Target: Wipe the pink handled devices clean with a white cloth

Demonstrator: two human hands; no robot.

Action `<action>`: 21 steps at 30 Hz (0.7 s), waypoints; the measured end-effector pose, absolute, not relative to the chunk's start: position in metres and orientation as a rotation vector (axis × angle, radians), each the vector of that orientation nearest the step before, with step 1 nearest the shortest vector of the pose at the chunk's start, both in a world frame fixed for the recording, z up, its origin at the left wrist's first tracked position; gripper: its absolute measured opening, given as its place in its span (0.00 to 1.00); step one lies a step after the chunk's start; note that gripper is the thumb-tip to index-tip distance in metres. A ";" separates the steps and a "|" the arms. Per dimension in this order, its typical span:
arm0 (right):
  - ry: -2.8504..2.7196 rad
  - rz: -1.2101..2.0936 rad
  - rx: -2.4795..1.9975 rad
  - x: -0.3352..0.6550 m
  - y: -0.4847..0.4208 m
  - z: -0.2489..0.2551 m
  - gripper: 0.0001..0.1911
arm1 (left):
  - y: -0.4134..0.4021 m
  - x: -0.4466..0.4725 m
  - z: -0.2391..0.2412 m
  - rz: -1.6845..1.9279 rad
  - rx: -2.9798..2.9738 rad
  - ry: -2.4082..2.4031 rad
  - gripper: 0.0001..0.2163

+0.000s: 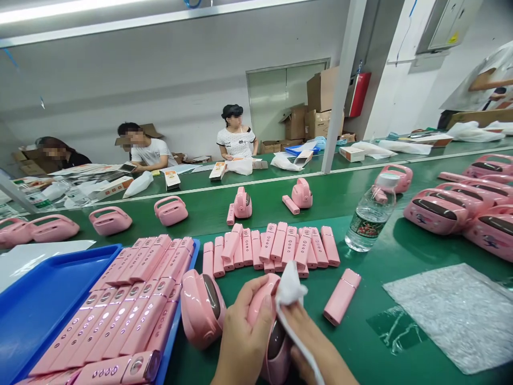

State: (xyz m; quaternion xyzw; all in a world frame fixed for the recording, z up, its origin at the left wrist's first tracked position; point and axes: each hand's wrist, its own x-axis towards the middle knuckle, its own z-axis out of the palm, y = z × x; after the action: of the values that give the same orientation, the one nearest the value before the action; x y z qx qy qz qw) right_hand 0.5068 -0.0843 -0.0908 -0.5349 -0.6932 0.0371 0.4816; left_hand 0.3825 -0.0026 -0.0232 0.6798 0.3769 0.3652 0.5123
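- The left hand [244,331] is wrapped around a pink handbag-shaped device [267,326] at the near edge of the green belt [360,278], thumb and fingers curled over its rounded top, holding it firmly.
- The right hand [308,342] pinches a white cloth [289,291] between closed fingers and presses it against the top of that same device (the cloth's tail hangs down across the dark front panel).
- Just left of the held device, a second pink device [202,307] stands on the belt, touching the corner of a blue tray [44,299].
- The tray carries rows of pink power-bank sticks [132,305], laid side by side at a slant.
- Beyond the hands, a loose row of short pink sticks [272,246] lies on the belt; one single pink stick [342,297] lies apart to the right.
- A clear water bottle [371,214] stands further right, near a sheet of bubble wrap [452,315].
- More pink devices [436,211] crowd the far right.
- Three seated people [235,133] work on the far side.
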 end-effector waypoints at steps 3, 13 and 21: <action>-1.232 0.680 -1.446 0.518 -0.091 -0.093 0.23 | -0.004 0.378 -0.024 0.873 1.568 0.937 0.16; -1.165 0.866 -1.496 0.509 -0.111 -0.099 0.30 | -0.001 0.359 -0.044 0.922 1.323 0.865 0.16; -1.886 -0.018 -1.148 0.491 -0.087 -0.102 0.27 | -0.009 0.365 -0.037 0.929 1.429 0.918 0.18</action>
State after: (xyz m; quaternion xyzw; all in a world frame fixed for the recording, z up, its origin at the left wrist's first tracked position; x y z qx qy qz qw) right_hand 0.4914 -0.0868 -0.1024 -0.4643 -0.7628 -0.0075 0.4499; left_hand 0.3646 -0.0085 -0.0372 0.6081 0.3905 0.3952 0.5671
